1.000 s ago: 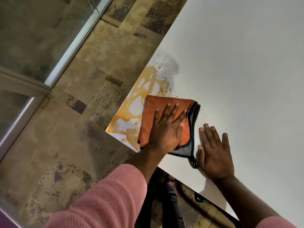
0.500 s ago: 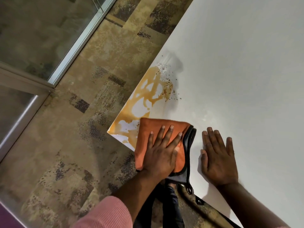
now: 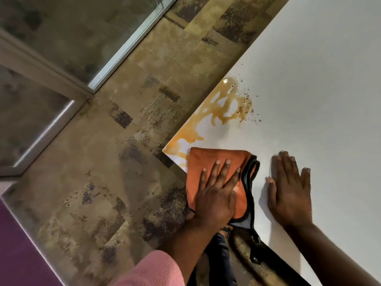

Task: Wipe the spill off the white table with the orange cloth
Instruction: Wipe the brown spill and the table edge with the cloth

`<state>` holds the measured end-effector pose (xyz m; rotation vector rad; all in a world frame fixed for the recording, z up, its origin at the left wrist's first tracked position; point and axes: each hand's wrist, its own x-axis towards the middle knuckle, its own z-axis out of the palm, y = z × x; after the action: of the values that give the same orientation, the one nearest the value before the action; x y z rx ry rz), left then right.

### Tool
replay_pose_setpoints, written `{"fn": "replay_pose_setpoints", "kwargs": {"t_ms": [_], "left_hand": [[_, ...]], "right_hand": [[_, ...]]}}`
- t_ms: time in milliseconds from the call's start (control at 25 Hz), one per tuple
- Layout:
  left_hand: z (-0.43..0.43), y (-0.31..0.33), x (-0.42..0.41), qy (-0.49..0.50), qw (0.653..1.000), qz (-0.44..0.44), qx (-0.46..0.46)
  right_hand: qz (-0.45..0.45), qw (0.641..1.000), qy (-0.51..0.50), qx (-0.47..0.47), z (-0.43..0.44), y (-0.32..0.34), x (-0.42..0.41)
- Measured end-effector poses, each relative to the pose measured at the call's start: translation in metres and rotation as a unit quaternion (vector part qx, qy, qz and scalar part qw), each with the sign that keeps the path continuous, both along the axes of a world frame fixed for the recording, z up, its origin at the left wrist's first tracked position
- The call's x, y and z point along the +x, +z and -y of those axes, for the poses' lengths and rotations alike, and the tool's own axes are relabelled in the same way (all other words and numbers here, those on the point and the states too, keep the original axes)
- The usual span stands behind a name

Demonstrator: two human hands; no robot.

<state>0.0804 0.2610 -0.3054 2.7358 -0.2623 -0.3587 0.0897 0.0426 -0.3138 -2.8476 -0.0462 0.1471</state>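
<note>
Left hand (image 3: 214,195): my palm presses flat on the orange cloth (image 3: 208,162), at the spill's (image 3: 214,114) near edge.
Right hand (image 3: 288,188): open, flat on the white table (image 3: 321,96), beside the cloth.

- Dim indoor light, warm in tone; the floor (image 3: 86,182) is murky and soft.
- The table (image 3: 321,83) is the brightest surface, evenly lit, greyer toward the top right.
- One small bright glint sits on the wet spill (image 3: 225,80).
- The right hand (image 3: 288,190) throws a soft shadow on its left side.
- The picture is slightly blurred overall; the fingertips smear.
- Wide-angle bending shows in the window frame (image 3: 132,42) at the edges.
</note>
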Motion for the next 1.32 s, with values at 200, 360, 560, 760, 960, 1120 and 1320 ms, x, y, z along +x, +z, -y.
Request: {"fn": "replay_pose_setpoints", "kwargs": {"t_ms": [200,360,560,760,960,1120,1320], "left_hand": [[-0.02,-0.002,0.03,0.014,1.0,0.015,0.008],[-0.045,-0.008,0.079,0.071,0.996,0.041,0.04],[-0.036,-0.007,0.043,0.107,0.994,0.03,0.011],[-0.048,-0.007,0.044,0.119,0.992,0.018,0.027],[-0.068,-0.008,0.093,0.189,0.978,0.02,0.081],[-0.055,-0.011,0.076,0.225,0.973,0.034,0.034],[-0.028,-0.01,0.016,0.194,0.981,0.02,0.004]], "right_hand": [[-0.01,1.0,-0.015,-0.025,-0.013,-0.004,0.004],[-0.013,0.999,-0.02,-0.024,-0.014,-0.005,0.004],[-0.019,0.999,-0.018,-0.03,-0.011,-0.008,0.003],[-0.026,0.999,-0.027,-0.028,-0.015,-0.006,0.006],[-0.025,0.999,-0.028,-0.024,-0.016,-0.006,0.006],[-0.033,0.999,-0.033,-0.024,-0.014,-0.008,0.005],[-0.034,0.999,-0.026,-0.029,-0.014,-0.009,0.006]]}}
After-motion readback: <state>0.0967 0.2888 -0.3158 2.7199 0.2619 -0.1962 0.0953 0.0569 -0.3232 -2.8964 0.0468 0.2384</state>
